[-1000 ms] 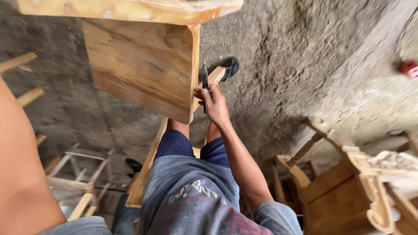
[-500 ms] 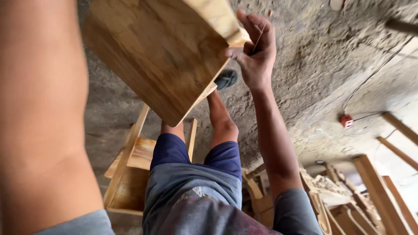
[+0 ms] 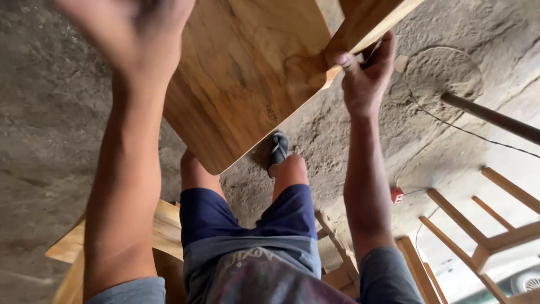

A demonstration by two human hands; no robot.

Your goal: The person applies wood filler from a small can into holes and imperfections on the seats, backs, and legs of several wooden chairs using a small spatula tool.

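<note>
Rough concrete floor [image 3: 50,141] lies below. The wooden panel [image 3: 247,73] is raised overhead-centre; the right hand [image 3: 365,79] pinches its right edge, while the blurred left hand [image 3: 129,34] shows no readable grip. Held by one edge, the panel could twist and drop onto the sandalled foot [image 3: 278,152].

Large flat tan wooden panel with a rounded corner [image 3: 247,73] raised overhead, right hand [image 3: 365,76] gripping its right edge, blurred left hand [image 3: 126,34] at its upper left, blue shorts [image 3: 247,217] and dark sandal [image 3: 278,151] below, rough grey concrete floor [image 3: 50,141], pale wooden frame [image 3: 484,225] at lower right.
</note>
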